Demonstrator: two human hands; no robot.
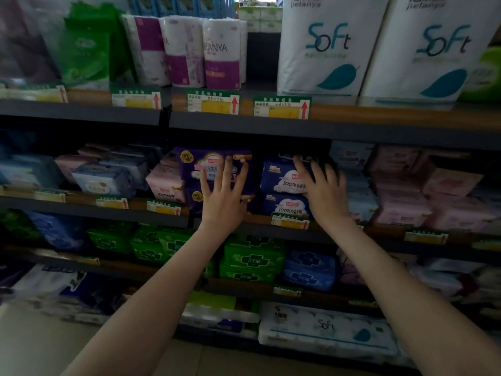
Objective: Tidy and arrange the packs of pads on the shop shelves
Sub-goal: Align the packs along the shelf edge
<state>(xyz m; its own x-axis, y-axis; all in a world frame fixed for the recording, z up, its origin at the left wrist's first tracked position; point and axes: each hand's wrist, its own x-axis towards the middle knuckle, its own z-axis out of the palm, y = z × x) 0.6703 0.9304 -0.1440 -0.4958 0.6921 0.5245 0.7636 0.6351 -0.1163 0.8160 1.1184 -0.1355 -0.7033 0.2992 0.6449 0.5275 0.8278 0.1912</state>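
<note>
On the middle shelf (260, 226) two purple pad packs (200, 164) stand stacked one on the other. My left hand (223, 196) lies flat against their fronts with straight, spread fingers. Just to the right stand two dark blue pad packs (279, 177), also stacked. My right hand (322, 185) rests on the right side of the upper blue pack, its fingers bent over the pack's top right edge. A pink pack (165, 185) leans beside the purple ones on the left.
Pale blue and pink packs (401, 191) fill the shelf to the right, mixed blue and pink packs (108, 175) the left. Toilet-roll bundles (322, 44) stand on the shelf above. Green packs (249, 259) and a blue pack (309, 270) sit below. Price tags (290, 221) line the shelf edges.
</note>
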